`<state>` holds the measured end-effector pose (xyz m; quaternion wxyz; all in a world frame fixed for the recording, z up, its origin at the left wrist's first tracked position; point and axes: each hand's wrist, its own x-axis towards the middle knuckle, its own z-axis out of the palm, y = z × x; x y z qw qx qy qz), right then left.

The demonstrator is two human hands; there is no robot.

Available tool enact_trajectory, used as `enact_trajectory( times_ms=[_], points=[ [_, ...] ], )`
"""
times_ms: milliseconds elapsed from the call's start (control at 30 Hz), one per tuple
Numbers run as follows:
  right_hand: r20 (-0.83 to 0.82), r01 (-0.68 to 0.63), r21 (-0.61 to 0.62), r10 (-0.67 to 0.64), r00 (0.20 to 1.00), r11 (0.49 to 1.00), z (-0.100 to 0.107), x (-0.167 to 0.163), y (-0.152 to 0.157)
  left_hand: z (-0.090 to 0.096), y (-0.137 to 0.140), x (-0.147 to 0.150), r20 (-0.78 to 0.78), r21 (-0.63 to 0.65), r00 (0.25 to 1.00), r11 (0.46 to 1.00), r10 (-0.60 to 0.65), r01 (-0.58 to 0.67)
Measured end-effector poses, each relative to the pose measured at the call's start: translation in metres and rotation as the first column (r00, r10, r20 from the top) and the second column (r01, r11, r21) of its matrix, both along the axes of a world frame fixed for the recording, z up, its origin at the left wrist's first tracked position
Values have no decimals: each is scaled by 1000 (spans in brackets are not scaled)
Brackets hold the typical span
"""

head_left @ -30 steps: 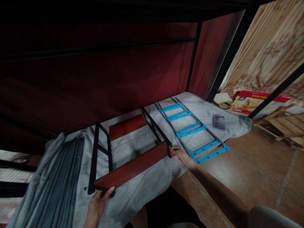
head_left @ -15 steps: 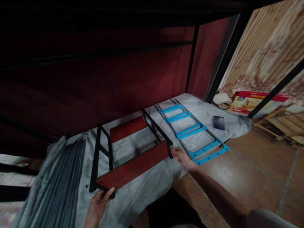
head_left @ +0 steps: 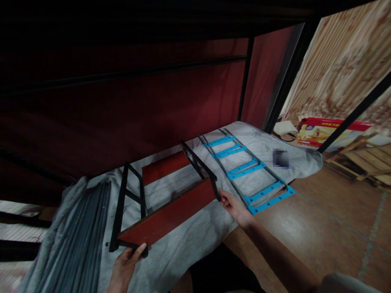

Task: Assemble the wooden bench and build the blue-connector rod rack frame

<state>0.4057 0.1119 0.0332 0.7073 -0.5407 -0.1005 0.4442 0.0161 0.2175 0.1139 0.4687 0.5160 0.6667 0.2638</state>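
Two hands steady a shelf frame at its near corners

Two red-brown boards joined by black metal end pieces make up the shelf frame, which lies on a grey cloth spread over a low surface. The near board tilts up on edge, its lower left corner close to the person and its right end higher and farther off.

The left hand grips the frame's near left corner: the thumb lies over the black foot and the fingers curl beneath, closed on the metal. Holding there likely bears the weight of that end. The right hand reaches to the opposite corner, fingertips pinched together on the bottom of the right black upright, just beyond the board's end. With one hand at each end, the person can probably turn or shift the whole frame without it twisting.

Just beyond the right fingers, almost touching them, lies a ladder-like rack with blue strips, flat on the same cloth. Farther out past it a small blurred item sits near the cloth's edge. To the outside of the left fingers, a bundle of grey rods lies along the cloth. Well beyond the right hand, a red and yellow box stands on the floor against a patterned wall.
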Motion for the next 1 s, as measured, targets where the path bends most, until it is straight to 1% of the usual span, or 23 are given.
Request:
enact_trajectory(
  times_ms=[100,200,300,400,567,733,833,1000],
  points=[
    [-66,3,23,-2,998,1000,2,-2,3,4,-2,2,13,28,999,999,34,-35],
    [-80,29,34,-26,996,999,2,-6,2,4,-3,2,30,22,999,999,27,-28],
    [-102,71,36,-67,993,997,4,-11,1,3,-4,2,51,8,999,1000,18,-19],
    [-143,110,78,-98,985,991,7,-14,1,0,-3,1,43,22,999,999,24,-25],
    [-98,169,65,-162,982,983,3,-15,3,-2,-3,0,69,16,997,999,34,-35],
    [-53,193,91,-189,981,977,1,-19,7,2,-4,2,65,14,997,999,42,-43],
    [-21,205,83,-204,979,975,3,-22,10,0,-3,2,66,15,997,999,46,-47],
    [-83,219,52,-215,973,974,5,-27,5,-5,-3,0,54,0,998,999,41,-41]
  ],
)
